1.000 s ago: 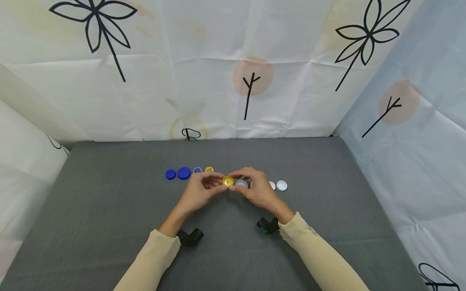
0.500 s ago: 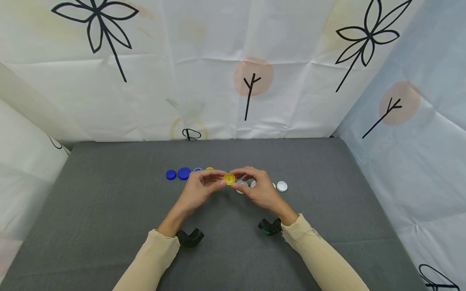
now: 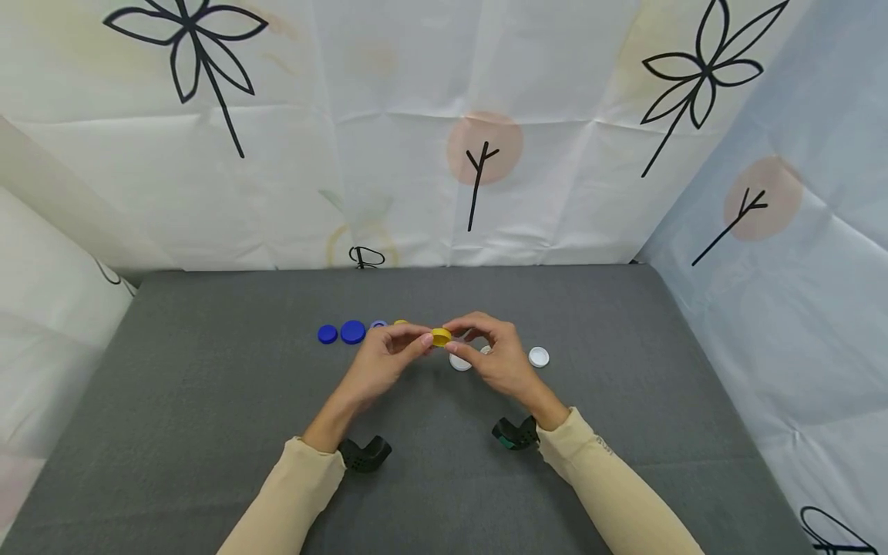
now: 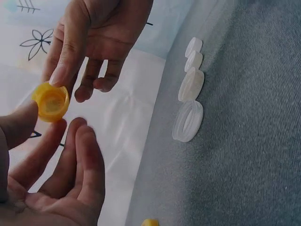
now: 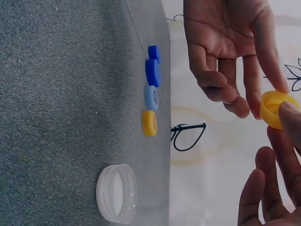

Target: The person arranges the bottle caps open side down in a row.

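Note:
A yellow bottle cap [image 3: 441, 337] is held up above the table between both hands. My left hand [image 3: 384, 356] pinches its left side between thumb and fingers. From the other side, my right hand [image 3: 494, 356] pinches it too. In the left wrist view the hollow inside of the yellow cap [image 4: 51, 103] faces the camera, with a thumb at its rim. The right wrist view shows the same yellow cap [image 5: 277, 109] tilted, its ribbed side visible and partly covered by a thumb.
Left on the grey table [image 3: 208, 401] lie dark blue caps [image 3: 352, 332], a light blue cap [image 5: 151, 98] and another yellow cap [image 5: 149, 123]. To the right runs a row of several white or clear caps [image 4: 191, 84]. Patterned cloth walls [image 3: 416, 154] stand behind and beside.
The yellow cap has tipped, from its round hollow facing the head camera to its side edge showing. Both hands have shifted slightly, the cap moving a little right and up.

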